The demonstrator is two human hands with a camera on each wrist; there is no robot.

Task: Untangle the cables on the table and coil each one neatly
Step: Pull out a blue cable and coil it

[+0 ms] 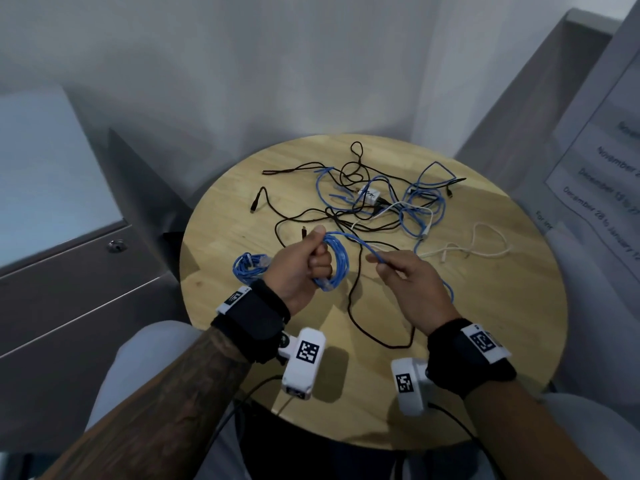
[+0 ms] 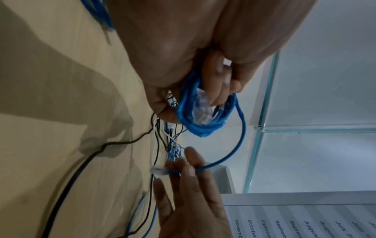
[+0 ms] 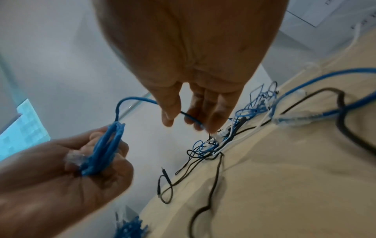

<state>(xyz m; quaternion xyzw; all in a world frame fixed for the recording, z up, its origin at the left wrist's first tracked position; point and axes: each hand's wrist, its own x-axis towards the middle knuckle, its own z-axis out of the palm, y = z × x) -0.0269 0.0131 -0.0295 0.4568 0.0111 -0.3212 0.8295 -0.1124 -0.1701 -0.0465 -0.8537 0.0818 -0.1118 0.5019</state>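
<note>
Printed sheet of white paper (image 1: 602, 174) on the right runs off the head view's edge, its lines smeared and only partly legible. Far-side tangle of blue, black and white cables (image 1: 391, 199): too knotted to trace which strand crosses which. Finished coil of blue network cable (image 1: 250, 268) sits half behind the left hand (image 1: 298, 271). In the right wrist view it is a blur, cropped at the bottom.

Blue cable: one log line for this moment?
left hand grips blue coil | right hand pinches its free end | finished coil on table | tangle remains
</note>
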